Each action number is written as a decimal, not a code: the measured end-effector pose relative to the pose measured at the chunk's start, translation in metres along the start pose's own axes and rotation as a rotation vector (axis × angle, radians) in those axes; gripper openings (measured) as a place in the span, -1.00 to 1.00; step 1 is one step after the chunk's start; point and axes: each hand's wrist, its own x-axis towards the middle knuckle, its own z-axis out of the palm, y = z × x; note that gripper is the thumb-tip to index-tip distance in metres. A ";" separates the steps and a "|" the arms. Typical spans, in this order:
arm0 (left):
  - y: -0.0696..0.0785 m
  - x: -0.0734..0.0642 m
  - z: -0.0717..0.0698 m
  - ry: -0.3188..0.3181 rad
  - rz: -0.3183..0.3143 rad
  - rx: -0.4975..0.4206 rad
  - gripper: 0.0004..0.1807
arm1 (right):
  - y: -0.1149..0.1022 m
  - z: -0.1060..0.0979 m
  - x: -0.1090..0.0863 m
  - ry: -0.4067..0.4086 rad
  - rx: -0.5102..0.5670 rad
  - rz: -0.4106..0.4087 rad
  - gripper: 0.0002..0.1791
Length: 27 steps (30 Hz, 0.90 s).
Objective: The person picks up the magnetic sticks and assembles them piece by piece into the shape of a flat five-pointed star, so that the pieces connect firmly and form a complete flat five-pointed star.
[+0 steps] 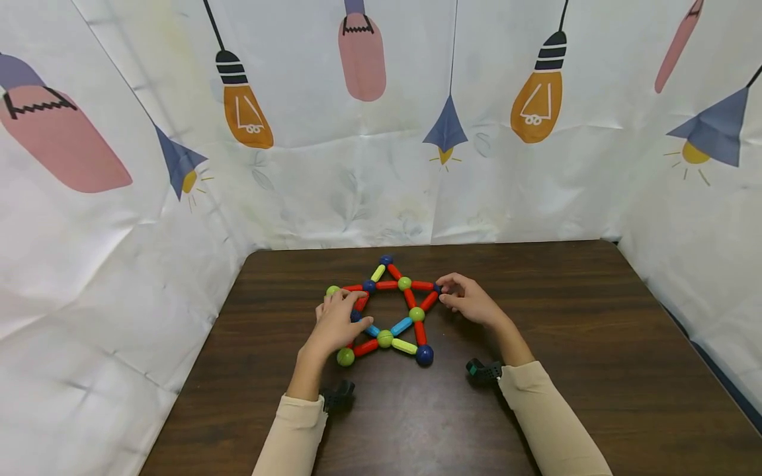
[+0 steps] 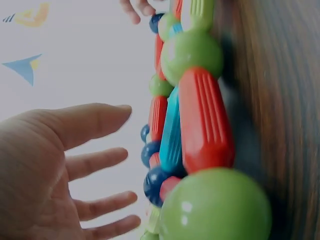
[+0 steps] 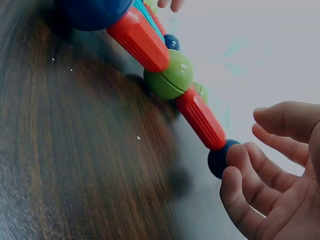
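A flat star of magnetic rods and balls (image 1: 386, 285) lies on the table. Its rods are red, light blue and yellow-green; green and dark blue balls join them. My left hand (image 1: 336, 320) hovers over the star's left side, hiding part of it. In the left wrist view, that hand's fingers (image 2: 102, 164) are spread and hold nothing, beside a red rod (image 2: 206, 122). My right hand (image 1: 473, 303) is at the star's right tip. Two fingertips overlap the dark blue ball (image 3: 218, 159) there in the right wrist view, while the thumb stands apart from it.
The dark brown wooden table (image 1: 595, 396) extends around the star. A white curtain (image 1: 369, 178) printed with lamps and bulbs hangs behind and beside it. Dark wrist cameras are worn at the left sleeve (image 1: 292, 430) and the right sleeve (image 1: 548, 410).
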 end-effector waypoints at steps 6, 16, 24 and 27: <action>-0.012 0.000 -0.007 -0.030 -0.102 -0.008 -0.29 | 0.002 0.003 0.000 -0.012 -0.079 -0.001 -0.58; -0.021 0.000 -0.010 -0.093 -0.130 -0.023 -0.29 | 0.006 0.002 0.000 -0.048 -0.126 0.026 -0.57; -0.016 0.004 -0.002 -0.057 -0.119 -0.058 -0.35 | 0.001 0.001 -0.002 -0.127 -0.117 -0.006 -0.56; -0.013 0.004 0.003 -0.037 -0.120 -0.073 -0.37 | -0.001 0.002 -0.003 -0.175 -0.109 -0.003 -0.55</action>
